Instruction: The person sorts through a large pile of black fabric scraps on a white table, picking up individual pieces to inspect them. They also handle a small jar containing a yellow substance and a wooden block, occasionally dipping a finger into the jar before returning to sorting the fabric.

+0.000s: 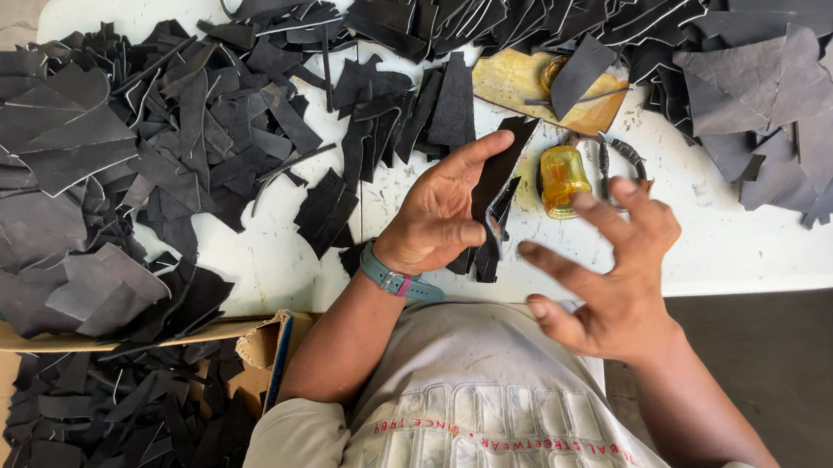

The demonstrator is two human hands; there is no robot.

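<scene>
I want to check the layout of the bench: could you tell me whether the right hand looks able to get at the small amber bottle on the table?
Probably yes. The right hand is open and empty, and the amber bottle stands uncovered on the white table just beyond its fingertips, with nothing lying between them.

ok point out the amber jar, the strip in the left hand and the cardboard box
amber jar (pixel 563 179), head view, on its side wall
strip (pixel 495 176), head view, upper part above the thumb
cardboard box (pixel 257 342), head view, open flap
</scene>
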